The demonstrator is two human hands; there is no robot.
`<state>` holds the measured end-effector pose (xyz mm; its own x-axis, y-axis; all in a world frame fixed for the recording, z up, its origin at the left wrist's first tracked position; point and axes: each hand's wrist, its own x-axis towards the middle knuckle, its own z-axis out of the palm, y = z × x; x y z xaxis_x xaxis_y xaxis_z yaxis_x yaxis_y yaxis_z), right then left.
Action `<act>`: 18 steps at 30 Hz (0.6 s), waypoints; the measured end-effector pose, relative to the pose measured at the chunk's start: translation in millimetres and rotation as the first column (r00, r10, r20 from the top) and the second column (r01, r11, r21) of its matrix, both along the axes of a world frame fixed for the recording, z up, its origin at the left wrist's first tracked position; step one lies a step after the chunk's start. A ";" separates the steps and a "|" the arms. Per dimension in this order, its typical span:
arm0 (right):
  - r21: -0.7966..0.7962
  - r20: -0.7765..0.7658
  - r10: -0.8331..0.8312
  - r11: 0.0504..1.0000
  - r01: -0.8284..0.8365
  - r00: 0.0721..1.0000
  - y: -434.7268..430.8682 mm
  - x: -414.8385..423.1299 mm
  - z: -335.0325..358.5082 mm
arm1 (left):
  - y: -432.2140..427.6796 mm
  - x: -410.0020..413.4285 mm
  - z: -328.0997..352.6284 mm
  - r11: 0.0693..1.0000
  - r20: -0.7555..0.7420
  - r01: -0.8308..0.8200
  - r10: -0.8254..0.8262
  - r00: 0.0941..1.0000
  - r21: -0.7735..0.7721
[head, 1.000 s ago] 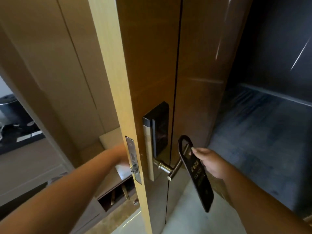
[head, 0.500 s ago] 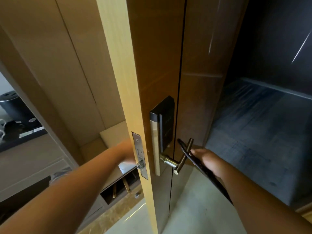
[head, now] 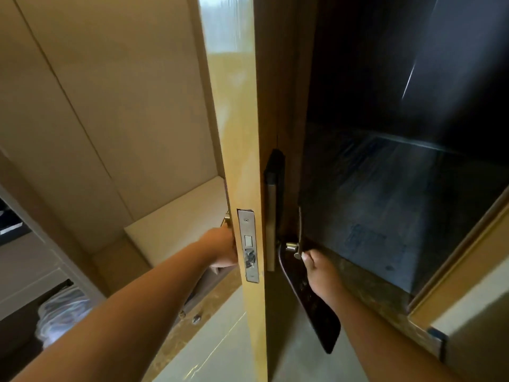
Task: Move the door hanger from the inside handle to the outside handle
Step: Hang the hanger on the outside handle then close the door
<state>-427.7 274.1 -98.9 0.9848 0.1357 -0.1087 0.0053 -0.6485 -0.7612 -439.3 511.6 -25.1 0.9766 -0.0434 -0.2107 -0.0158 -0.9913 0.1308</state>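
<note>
Hotel room doorway, electronic lock (head: pixel 274 188) on wooden door (head: pixel 234 133), door hanger (head: pixel 316 307), dark corridor carpet (head: pixel 385 216)

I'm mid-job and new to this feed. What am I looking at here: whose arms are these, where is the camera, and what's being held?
There is no machine: these are a person's bare arms, filmed by a camera worn on the head, looking down. You see the door edge-on. The left hand reaches around to the inside face, where the inside handle barely shows. The right hand is on the outside face, its fingers at the outside handle, holding the dark door hanger, whose top sits at that handle. Whether it is fully hooked on, I cannot tell.
</note>
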 end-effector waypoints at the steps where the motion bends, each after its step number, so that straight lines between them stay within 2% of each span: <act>1: -0.045 0.007 -0.004 0.999 0.004 1.000 -9.6 3.6 4.0 | -10.2 1.2 -4.1 1.000 0.007 0.015 -0.015 1.000 0.011; 4: -0.114 0.065 -0.072 0.990 0.079 0.995 -51.1 11.7 21.7 | -46.7 7.3 -10.0 0.998 0.053 0.069 -0.070 0.996 0.011; 10: 0.027 0.249 -0.249 0.968 0.250 0.936 -126.3 10.0 52.1 | -127.5 27.0 -15.2 0.979 0.124 0.204 -0.206 0.971 0.030; 14: 0.123 0.263 -0.369 0.929 0.348 0.891 -161.9 13.9 57.7 | -186.7 46.5 -13.5 0.958 0.106 0.278 -0.284 0.953 0.064; 18: 0.181 0.197 -0.397 0.914 0.364 0.897 -200.8 14.8 59.9 | -248.7 67.7 -8.7 0.916 0.071 0.375 -0.387 0.919 0.139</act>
